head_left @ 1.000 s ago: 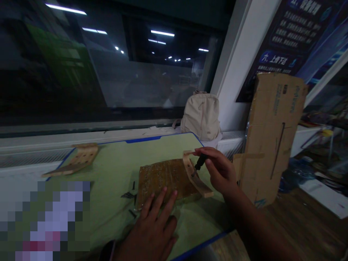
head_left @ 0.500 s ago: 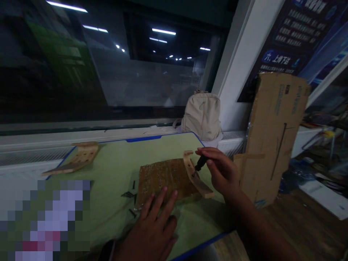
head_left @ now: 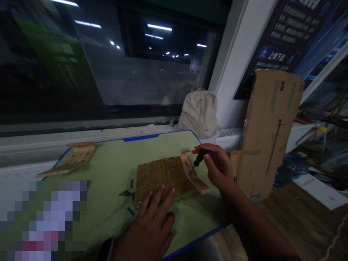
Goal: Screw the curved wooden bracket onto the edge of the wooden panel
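My right hand (head_left: 219, 165) grips the dark handle of a screwdriver (head_left: 199, 159), fingers wrapped round it. Its tip meets a curved light wooden piece (head_left: 199, 183) with holes, though a screw under the tip is hard to make out. That piece stands along the right edge of a brown, shiny board (head_left: 160, 174). With fingers spread, my left hand (head_left: 153, 221) presses flat on the board's near edge. Several dark screws (head_left: 125, 193) lie just left of the board.
A green table (head_left: 108, 163) with blue edging carries everything. Another wooden part with holes (head_left: 77, 157) sits at its far left corner. Behind are a beige backpack (head_left: 199, 114) and a window; a tall cardboard sheet (head_left: 268, 137) stands at right. A blurred block covers the lower left.
The whole view has shifted slightly, moving things a little left and up in the picture. The screwdriver stays at the curved wooden piece, and my left hand remains on the board.
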The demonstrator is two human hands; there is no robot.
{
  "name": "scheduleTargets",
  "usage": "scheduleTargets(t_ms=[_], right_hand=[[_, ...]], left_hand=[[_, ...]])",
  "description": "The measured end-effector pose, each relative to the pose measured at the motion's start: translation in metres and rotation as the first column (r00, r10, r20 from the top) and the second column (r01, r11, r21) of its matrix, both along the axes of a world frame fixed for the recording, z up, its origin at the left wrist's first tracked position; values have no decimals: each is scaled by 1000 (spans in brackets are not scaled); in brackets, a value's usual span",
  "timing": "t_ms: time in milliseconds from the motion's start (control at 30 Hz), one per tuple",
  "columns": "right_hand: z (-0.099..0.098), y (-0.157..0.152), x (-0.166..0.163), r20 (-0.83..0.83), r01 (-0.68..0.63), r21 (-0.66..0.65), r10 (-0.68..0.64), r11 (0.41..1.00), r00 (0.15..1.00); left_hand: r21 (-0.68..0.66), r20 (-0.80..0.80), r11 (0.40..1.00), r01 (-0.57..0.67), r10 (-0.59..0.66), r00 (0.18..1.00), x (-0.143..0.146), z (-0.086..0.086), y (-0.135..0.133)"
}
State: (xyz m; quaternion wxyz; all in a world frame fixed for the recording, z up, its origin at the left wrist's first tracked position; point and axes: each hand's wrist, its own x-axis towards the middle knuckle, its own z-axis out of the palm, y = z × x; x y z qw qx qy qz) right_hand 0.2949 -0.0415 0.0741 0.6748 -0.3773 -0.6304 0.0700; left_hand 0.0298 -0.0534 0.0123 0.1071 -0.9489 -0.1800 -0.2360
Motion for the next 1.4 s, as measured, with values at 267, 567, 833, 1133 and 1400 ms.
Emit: scheduleTargets(t_ms=[267, 567, 833, 1133, 1400], right_hand=[[-2, 2, 6, 64, 125, 129, -134, 984, 989], [-4, 7, 5, -50, 84, 48, -82, 995, 995], [2, 1, 2, 149, -34, 71, 23, 997, 989], [-8, 3, 12, 109, 234, 155, -252, 960, 962], [10, -13, 5, 361, -86, 16, 75, 996, 930]], left_hand=[[8, -11, 1000, -20, 20, 1000, 1, 4, -4], [43, 16, 999, -21, 20, 1000, 2, 2, -2], [4, -5, 1000, -16, 16, 1000, 1, 3, -3], [8, 29, 1000, -6, 6, 1000, 1, 0, -2], [-21, 5, 1000, -21, 21, 1000, 1, 1, -3]])
